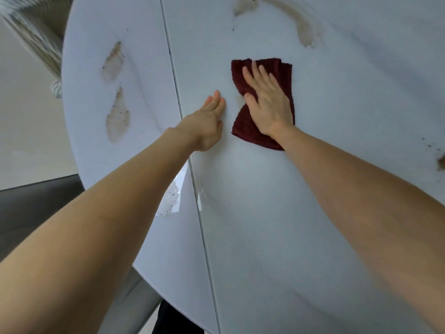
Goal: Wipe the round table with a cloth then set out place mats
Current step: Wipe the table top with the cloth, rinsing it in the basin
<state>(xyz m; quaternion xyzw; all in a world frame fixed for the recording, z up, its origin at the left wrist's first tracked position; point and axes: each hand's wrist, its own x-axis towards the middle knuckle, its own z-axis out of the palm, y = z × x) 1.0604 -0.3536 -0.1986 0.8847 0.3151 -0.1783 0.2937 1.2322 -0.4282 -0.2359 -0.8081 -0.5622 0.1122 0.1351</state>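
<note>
A dark red cloth [243,126] lies flat on the glossy white round table [265,225]. My right hand [267,102] presses down on the cloth with straight, spread fingers. Just left of the cloth, my left hand [209,121] rests on the bare tabletop, fingers straight and together. Brownish smears mark the table: two [115,92] at the left, one [301,22] at the far top, one [441,162] at the right edge, and one [169,201] near my left forearm. No place mats are in view.
A seam [192,165] runs across the tabletop from top to bottom, left of my hands. The table's curved edge [72,131] is at the left, with pale floor beyond. A striped, blurred object [41,37] stands off the table at the upper left.
</note>
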